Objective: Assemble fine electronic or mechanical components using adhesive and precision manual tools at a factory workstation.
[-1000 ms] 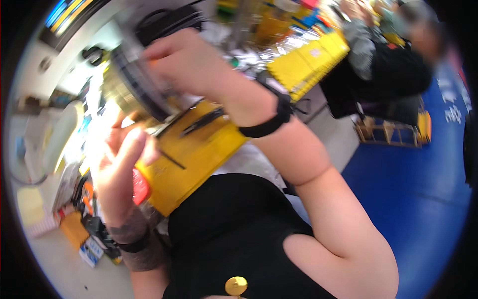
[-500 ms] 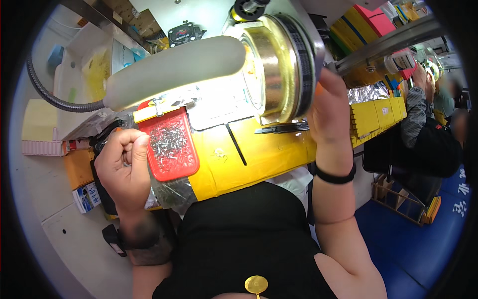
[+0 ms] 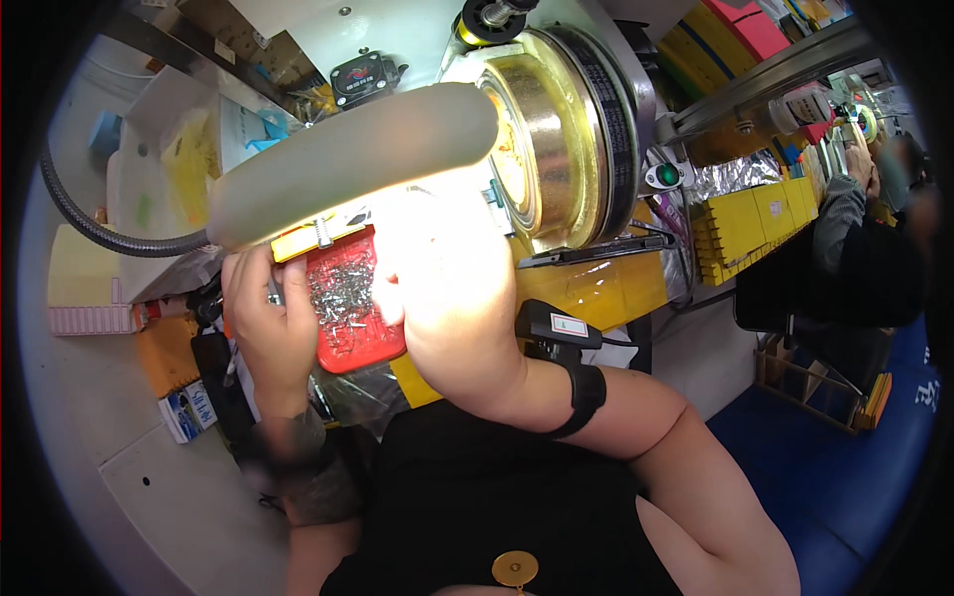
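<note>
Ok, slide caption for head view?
Left hand and right hand flank a red plastic tray of small silvery metal pieces near a tubular grey lamp.

A machine drum (image 3: pixel 561 149), lamp (image 3: pixel 343 164) and metal bits (image 3: pixel 341 291) mark a workshop.

Glossy red plastic tray (image 3: pixel 370 350), shiny metal bits (image 3: pixel 341 294), polished gold-toned metal drum (image 3: pixel 558 149), smooth matt lamp cover (image 3: pixel 348 159)
</note>
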Available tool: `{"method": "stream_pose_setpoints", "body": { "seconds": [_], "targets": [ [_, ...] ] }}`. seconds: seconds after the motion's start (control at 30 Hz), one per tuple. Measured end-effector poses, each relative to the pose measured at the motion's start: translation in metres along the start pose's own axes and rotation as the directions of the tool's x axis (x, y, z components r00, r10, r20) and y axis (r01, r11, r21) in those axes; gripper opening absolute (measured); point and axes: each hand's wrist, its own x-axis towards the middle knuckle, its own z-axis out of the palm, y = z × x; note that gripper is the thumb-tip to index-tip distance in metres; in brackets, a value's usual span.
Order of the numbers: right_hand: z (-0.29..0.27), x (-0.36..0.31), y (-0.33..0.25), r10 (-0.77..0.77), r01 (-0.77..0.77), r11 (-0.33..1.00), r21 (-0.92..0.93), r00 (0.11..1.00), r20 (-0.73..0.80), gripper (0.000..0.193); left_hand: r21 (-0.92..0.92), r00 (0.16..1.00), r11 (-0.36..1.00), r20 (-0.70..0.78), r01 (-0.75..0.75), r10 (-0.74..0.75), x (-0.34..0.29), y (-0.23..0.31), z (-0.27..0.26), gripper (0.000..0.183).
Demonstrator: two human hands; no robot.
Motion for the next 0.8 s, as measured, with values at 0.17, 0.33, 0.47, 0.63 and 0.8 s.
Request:
{"method": "stream_pose_setpoints", "body": {
  "seconds": [0.17, 0.33, 0.47, 0.63, 0.8],
  "targets": [
    [-0.005, 0.012, 0.003, -0.434, 0.424, 0.778, -0.464, 0.896, 0.091, 0.011, 0.017, 0.999, 0.999, -0.028, 0.039, -0.039, 0.005, 0.002, 0.002, 0.013],
    [-0.015, 0.018, 0.007, -0.447, 0.501, 0.638, -0.585, 0.860, 0.248, 0.013, 0.025, 1.000, 1.000, 0.008, -0.011, 0.011, 0.005, -0.003, -0.001, 0.016],
    [-0.018, 0.016, 0.005, -0.427, 0.506, 0.616, -0.604, 0.859, 0.284, 0.017, -0.068, 0.988, 0.991, 0.106, 0.116, -0.108, 0.002, -0.003, -0.009, 0.020],
    [-0.025, 0.002, 0.002, -0.398, 0.531, 0.649, -0.545, 0.847, 0.353, 0.016, -0.231, 0.969, 0.949, -0.076, 0.213, -0.236, -0.006, 0.010, -0.031, 0.025],
    [-0.029, -0.047, -0.021, -0.050, 0.369, 0.834, -0.410, 0.791, 0.610, 0.013, -0.558, 0.983, 0.827, -0.109, 0.061, -0.146, -0.020, 0.037, -0.047, 0.015]
  ]
}}
